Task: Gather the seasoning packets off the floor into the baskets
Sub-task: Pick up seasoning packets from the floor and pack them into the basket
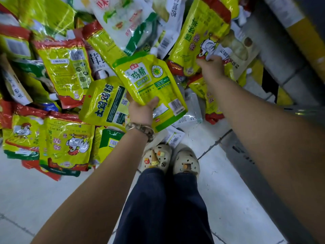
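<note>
The green-and-yellow seasoning packet (149, 81) is lifted clear of the heap at frame centre. My left grip (142, 111) is clamped on its lower edge, thumb across the front. At two o'clock from it, my right grip (211, 67) is closed on the bottom of a rooster-printed packet (198, 32) lying on the pile. Loose packets (65, 141) cover the floor (52, 199) from nine to one o'clock. No basket is in view. Best to pinch the sealed edges firmly, since the slick film could slip while carried.
</note>
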Demonstrator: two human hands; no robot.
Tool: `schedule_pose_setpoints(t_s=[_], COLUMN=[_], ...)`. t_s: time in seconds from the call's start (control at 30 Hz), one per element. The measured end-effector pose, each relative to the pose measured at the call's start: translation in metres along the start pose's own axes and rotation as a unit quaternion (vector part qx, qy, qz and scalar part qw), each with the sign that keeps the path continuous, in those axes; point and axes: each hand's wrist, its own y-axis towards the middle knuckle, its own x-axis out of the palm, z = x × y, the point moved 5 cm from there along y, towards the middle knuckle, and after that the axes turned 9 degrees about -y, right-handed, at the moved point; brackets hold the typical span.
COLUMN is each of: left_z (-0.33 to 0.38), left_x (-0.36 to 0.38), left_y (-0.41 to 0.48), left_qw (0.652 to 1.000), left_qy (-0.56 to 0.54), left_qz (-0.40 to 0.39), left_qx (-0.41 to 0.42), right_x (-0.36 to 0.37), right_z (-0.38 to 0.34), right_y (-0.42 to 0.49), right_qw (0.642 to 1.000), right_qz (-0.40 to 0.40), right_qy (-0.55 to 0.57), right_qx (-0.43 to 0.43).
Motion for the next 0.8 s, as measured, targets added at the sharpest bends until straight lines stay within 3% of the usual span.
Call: schedule_pose_setpoints(t_s=[0.23,0.37,0.5,0.8], left_z=[-0.014,-0.011,-0.01,0.037], left_x=[0.0,-0.001,-0.01,-0.064], left_y=[0.011,0.009,0.002,-0.054], left_qw=[1.0,0.999,0.999,1.0], left_qy=[-0.023,-0.033,-0.048,-0.009], left_qz=[-0.002,-0.008,-0.002,0.025], left_qx=[0.006,0.015,0.014,0.002], right_x=[0.007,0.01,0.009,-0.036], right_z=[-0.004,0.001,-0.008,-0.057], right_y=[0.029,0.025,0.014,-0.063], right_qw=[0.993,0.984,0.972,0.983], right_qz=[0.047,0.013,-0.052,-0.022], right_qy=[0.093,0.153,0.224,0.181], right_qx=[0.056,0.088,0.054,-0.017])
